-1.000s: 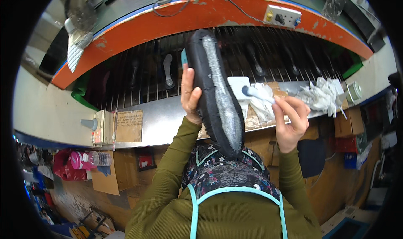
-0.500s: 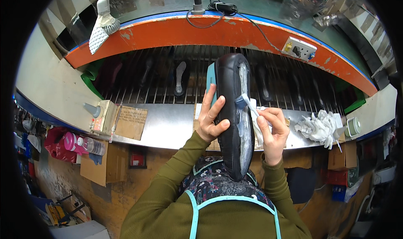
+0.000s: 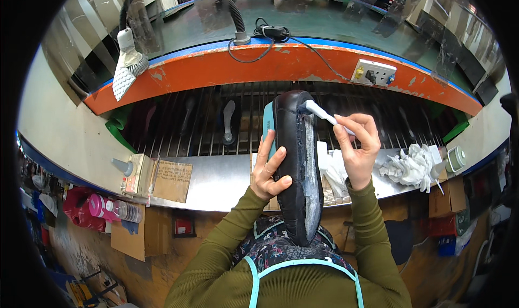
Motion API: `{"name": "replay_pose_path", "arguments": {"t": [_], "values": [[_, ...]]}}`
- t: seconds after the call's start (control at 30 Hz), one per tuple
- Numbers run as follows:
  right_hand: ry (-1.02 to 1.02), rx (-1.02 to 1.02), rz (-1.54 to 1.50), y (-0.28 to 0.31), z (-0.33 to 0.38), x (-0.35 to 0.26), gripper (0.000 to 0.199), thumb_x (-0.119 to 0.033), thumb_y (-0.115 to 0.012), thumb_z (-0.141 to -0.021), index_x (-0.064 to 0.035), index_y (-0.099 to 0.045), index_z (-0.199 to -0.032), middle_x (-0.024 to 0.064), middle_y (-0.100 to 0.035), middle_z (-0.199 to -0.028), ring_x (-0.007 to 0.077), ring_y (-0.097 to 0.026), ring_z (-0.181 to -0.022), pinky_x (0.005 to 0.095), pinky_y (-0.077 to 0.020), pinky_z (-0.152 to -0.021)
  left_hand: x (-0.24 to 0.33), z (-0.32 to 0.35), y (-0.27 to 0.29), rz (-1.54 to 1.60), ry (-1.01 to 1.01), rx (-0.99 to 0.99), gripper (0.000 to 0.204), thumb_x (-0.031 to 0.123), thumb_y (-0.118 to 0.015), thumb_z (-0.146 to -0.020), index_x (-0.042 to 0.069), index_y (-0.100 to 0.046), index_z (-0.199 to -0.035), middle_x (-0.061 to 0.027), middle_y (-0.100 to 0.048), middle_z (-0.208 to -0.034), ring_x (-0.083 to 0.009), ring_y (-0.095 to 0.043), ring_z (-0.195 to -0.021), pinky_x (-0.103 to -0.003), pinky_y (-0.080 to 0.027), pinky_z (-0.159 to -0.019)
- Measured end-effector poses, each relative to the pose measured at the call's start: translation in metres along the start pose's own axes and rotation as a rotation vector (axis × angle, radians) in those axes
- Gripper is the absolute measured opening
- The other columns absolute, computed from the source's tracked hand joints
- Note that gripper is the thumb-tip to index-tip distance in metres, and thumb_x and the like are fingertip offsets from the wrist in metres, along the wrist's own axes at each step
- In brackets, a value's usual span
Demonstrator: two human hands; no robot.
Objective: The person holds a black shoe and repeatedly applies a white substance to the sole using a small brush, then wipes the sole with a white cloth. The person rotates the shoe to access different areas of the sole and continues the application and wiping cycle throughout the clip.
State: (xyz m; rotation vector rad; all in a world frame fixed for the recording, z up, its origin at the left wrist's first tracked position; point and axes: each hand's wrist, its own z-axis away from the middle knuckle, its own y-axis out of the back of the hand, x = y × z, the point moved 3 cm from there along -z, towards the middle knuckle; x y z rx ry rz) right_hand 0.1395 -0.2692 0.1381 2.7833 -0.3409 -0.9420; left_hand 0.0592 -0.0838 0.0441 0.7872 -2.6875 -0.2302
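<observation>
A black shoe upper [image 3: 286,162] stands on end in front of me, toe and heel pointing away and toward me, with a teal last [image 3: 268,125] showing at its left side. Whitish wet-looking coating runs along its underside edge, which faces right. My left hand [image 3: 270,170] grips the shoe from the left, thumb across the near face and fingers along the last. Between the thumb and fingers of my right hand [image 3: 359,148] is a white-handled brush [image 3: 320,112]. Its bristle end touches the shoe's underside near the far end.
Beyond the metal ledge [image 3: 208,186], a rack of rods [image 3: 205,140] carries several shoe soles [image 3: 228,119]. Crumpled white cloth [image 3: 408,167] lies at right, cardboard [image 3: 172,181] at left. An orange beam [image 3: 216,67] with a socket strip [image 3: 373,72] crosses behind; a hose nozzle [image 3: 125,73] hangs at left.
The brush has moved from the middle of the shoe's underside up to its far end, my right hand moving with it. My left hand keeps its hold. The whole view has shifted slightly.
</observation>
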Motion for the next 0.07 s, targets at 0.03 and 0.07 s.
{"name": "replay_pose_path", "arguments": {"t": [0.03,0.07], "values": [[0.035,0.004,-0.004,0.0010,-0.0020,0.0009,0.017,-0.012,-0.075,-0.079,-0.0130,-0.075,-0.096,0.0004,-0.059,-0.088,0.0086,-0.046,-0.059,0.0250,-0.0373,-0.062,-0.0002,-0.0011,-0.0001,-0.005,-0.004,-0.002,0.044,0.026,-0.058,-0.090,0.039,-0.040,-0.128,-0.0105,-0.035,-0.149,-0.0542,-0.035,-0.129,-0.068,-0.031,-0.104],[-0.019,-0.040,-0.063,0.0023,-0.0026,0.0032,0.017,-0.013,-0.075,-0.079,-0.0133,-0.075,-0.097,0.0010,-0.059,-0.089,0.0095,-0.049,-0.064,0.0256,-0.0392,-0.065,-0.0007,-0.0017,-0.0004,-0.001,-0.005,-0.004,0.044,0.026,-0.058,-0.090,0.039,-0.040,-0.128,-0.0105,-0.035,-0.149,-0.0542,-0.035,-0.129,-0.068,-0.031,-0.104]]}}
